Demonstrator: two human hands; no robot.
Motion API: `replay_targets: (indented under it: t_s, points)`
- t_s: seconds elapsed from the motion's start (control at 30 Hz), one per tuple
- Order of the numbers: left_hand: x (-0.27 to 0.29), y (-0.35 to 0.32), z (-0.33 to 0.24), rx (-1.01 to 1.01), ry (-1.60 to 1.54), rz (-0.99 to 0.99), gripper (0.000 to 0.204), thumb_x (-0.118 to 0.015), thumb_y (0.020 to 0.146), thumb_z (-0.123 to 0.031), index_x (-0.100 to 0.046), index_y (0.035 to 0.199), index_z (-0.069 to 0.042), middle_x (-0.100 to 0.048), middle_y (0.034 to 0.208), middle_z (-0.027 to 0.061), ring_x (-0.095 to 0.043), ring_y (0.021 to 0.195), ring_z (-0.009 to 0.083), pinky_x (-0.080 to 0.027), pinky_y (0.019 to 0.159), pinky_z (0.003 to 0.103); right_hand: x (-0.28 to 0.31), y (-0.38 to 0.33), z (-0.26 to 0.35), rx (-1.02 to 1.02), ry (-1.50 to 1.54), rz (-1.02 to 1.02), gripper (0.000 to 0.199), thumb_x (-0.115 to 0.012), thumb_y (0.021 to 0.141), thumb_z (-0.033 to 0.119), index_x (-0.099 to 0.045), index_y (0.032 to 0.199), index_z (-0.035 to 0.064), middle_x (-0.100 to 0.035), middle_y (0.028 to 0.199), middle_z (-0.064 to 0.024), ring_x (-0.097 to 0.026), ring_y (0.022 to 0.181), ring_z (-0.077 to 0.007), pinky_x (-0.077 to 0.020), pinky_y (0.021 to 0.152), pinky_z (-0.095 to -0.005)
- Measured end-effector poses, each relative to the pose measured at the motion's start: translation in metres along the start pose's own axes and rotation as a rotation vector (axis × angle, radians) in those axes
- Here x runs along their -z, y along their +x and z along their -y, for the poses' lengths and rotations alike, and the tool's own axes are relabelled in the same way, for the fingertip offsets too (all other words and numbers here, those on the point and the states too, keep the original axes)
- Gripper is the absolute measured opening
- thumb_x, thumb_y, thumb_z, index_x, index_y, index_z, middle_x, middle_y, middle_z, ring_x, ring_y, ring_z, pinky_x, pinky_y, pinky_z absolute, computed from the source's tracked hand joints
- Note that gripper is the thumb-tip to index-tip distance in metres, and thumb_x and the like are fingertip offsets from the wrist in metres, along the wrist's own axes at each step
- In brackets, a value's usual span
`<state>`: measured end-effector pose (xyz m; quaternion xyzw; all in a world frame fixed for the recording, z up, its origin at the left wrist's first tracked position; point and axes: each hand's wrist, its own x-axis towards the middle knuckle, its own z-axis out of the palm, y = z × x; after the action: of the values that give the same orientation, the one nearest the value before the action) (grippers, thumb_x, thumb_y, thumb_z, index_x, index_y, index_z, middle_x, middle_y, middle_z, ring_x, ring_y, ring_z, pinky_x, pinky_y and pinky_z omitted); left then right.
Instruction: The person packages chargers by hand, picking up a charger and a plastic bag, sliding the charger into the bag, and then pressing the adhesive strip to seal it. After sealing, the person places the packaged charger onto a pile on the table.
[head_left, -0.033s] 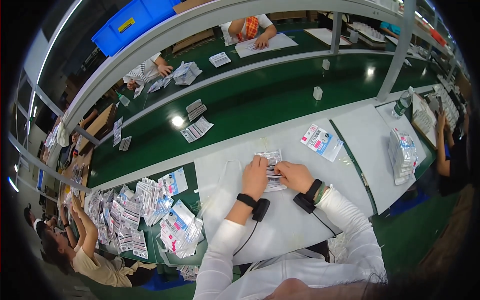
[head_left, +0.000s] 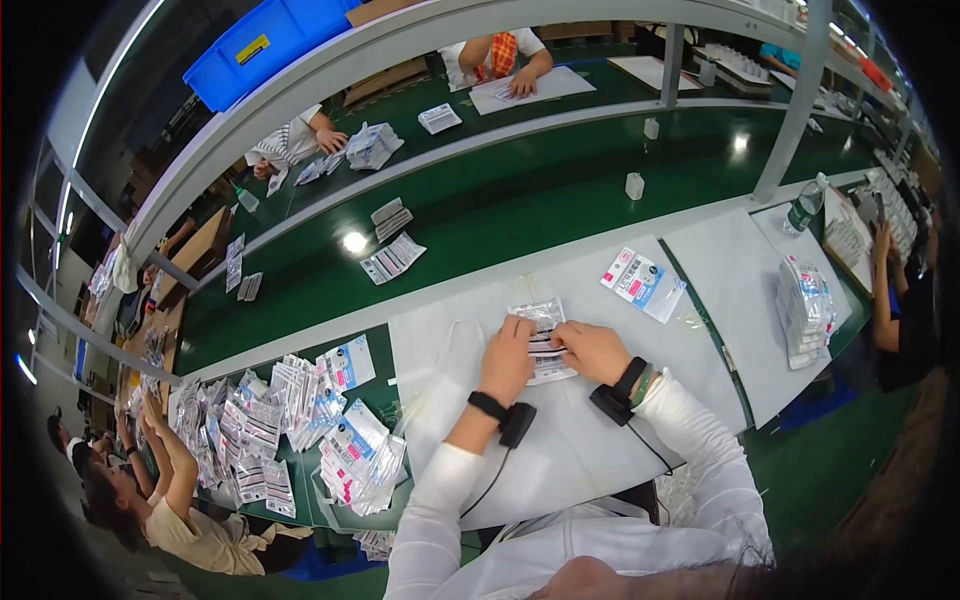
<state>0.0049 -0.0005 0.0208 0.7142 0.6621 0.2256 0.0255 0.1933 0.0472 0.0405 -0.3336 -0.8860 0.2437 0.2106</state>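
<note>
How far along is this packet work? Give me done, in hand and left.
Done, it seems: a neat stack of clear packets at the right of the white table. In hand: left hand and right hand both press on one clear packet. Left, probably: the loose heap of packets at the left, and a pink-and-blue packet ahead.

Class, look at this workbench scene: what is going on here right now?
A person in white sleeves works at a white table. Both the left hand and right hand grip a small clear packet lying flat. Another packet with a pink and blue card lies farther right, and a heap of packets sits to the left.
</note>
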Motion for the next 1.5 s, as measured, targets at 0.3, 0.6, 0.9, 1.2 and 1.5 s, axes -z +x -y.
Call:
replay_targets:
  t_s: [0.3,0.6,0.9,1.2,1.5]
  points:
    - [0.031,-0.042,0.027,-0.265,-0.087,0.045,0.042,-0.067,0.08,-0.018,-0.058,0.122,-0.016,-0.057,0.122,0.0024,-0.054,0.111,0.0225,-0.043,0.091,0.038,0.025,-0.014,-0.007,0.311,-0.34,0.004,0.043,-0.061,0.087,0.038,-0.059,0.126,0.0192,-0.061,0.126,0.0013,-0.043,0.13,-0.0192,-0.0293,0.109,-0.0429]
    - [0.042,-0.045,0.038,-0.356,0.034,0.029,0.034,-0.06,0.088,-0.022,-0.061,0.122,-0.019,-0.058,0.128,-0.002,-0.05,0.119,0.0194,-0.039,0.094,0.038,0.023,-0.021,-0.02,0.199,-0.328,0.067,0.039,-0.057,0.091,0.039,-0.061,0.125,0.0195,-0.06,0.128,0.0043,-0.042,0.131,-0.0191,-0.0276,0.11,-0.0416]
    - [0.021,-0.002,0.042,0.115,-0.416,-0.003,0.021,-0.06,0.091,-0.024,-0.066,0.104,-0.008,-0.065,0.112,0.009,-0.06,0.103,0.0252,-0.046,0.085,0.036,0.017,-0.003,0.002,0.28,-0.247,0.027,0.041,-0.06,0.087,0.041,-0.065,0.12,0.0167,-0.061,0.11,-0.0002,-0.051,0.109,-0.0188,-0.0342,0.094,-0.0366]
    - [0.008,0.019,0.044,0.26,-0.682,0.244,0.017,-0.057,0.093,-0.02,-0.059,0.1,-0.004,-0.067,0.098,0.0119,-0.064,0.088,0.0317,-0.05,0.073,0.037,0.018,-0.005,0.001,0.286,-0.222,0.082,0.043,-0.062,0.084,0.042,-0.064,0.121,0.0196,-0.057,0.108,-0.0002,-0.051,0.106,-0.0191,-0.0351,0.092,-0.0362]
    - [0.022,-0.003,0.02,0.171,0.091,-0.007,0.012,-0.057,0.089,-0.02,-0.06,0.098,-0.012,-0.067,0.099,0.0053,-0.063,0.089,0.027,-0.047,0.071,0.037,0.014,-0.008,0.001,0.342,-0.228,-0.015,0.042,-0.063,0.084,0.046,-0.068,0.113,0.0166,-0.057,0.107,0.0002,-0.051,0.104,-0.0184,-0.0381,0.087,-0.0337]
